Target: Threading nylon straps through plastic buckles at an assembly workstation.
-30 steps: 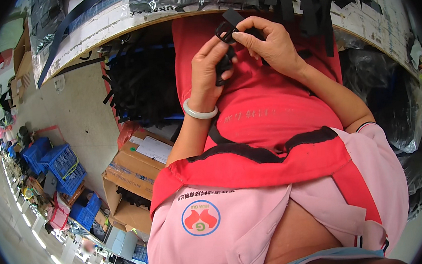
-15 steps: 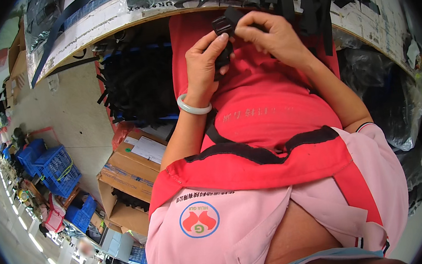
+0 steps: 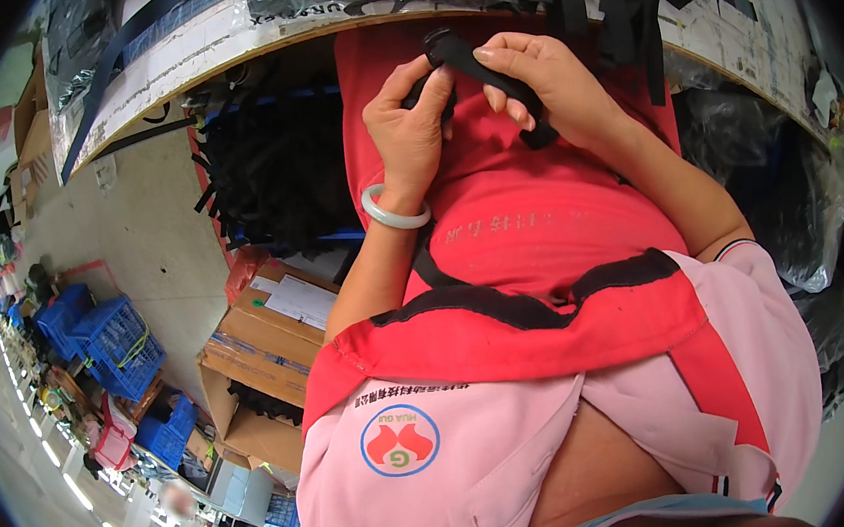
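Note:
Above my lap, close to the table edge, my left hand [image 3: 403, 130] pinches a black plastic buckle [image 3: 436, 37] between thumb and fingers. More black material is tucked under its fingers, partly hidden. A wide black webbing strap [image 3: 475, 64] runs from the buckle across to my right hand [image 3: 559, 81]. The thumb and fingers of that hand are closed on the strap, and its loose end hangs below the fingertips. A red apron [image 3: 535, 183] lies beneath both hands.
A worktable [image 3: 214, 66] with plastic-wrapped goods spans the far side. Black straps [image 3: 647, 23] hang over its edge at right. Below it at left sits a heap of black straps [image 3: 273, 166]. A cardboard box [image 3: 262, 328], blue crates [image 3: 118, 345] and clear plastic bags [image 3: 788, 201] surround me.
My right hand has moved slightly right and down. A longer length of strap now shows between the buckle and that hand. My left hand stays nearly in place, with the buckle tilted differently.

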Demonstrator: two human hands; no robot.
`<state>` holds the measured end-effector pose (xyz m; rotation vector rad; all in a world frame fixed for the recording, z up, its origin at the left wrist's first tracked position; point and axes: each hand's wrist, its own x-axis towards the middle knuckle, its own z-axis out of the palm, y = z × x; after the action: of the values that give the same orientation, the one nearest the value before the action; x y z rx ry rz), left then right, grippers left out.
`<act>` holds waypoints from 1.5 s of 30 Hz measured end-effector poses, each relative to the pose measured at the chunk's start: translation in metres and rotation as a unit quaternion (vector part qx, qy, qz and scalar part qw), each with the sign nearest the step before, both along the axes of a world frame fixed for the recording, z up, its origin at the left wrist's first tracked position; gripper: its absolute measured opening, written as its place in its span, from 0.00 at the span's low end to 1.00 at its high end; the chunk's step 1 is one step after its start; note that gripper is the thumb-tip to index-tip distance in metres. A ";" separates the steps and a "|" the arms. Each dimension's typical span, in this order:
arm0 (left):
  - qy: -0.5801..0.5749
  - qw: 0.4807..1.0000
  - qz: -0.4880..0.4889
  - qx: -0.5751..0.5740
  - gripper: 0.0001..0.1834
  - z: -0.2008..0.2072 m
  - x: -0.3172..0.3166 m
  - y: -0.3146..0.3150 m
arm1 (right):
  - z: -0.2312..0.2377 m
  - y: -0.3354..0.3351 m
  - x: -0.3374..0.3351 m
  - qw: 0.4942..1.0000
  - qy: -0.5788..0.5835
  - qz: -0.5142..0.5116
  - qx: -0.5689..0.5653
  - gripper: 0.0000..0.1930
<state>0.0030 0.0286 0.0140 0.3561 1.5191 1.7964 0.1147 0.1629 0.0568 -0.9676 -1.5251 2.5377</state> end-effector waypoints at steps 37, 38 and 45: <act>-0.320 0.932 -0.153 0.073 0.12 -0.005 -0.020 -0.008 | -0.021 -0.009 -0.002 0.939 0.122 0.002 0.323 0.18; -0.310 0.936 -0.154 0.071 0.12 -0.008 -0.021 -0.008 | -0.019 -0.010 -0.002 0.951 0.102 0.002 0.291 0.17; -0.293 0.946 -0.126 0.057 0.12 -0.013 -0.016 -0.003 | -0.044 0.001 -0.008 0.796 0.177 -0.050 0.576 0.08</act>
<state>-0.0130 0.0255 0.0006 0.0512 0.9114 1.5965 0.1068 0.1638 0.0132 -0.3140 -2.2151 1.1083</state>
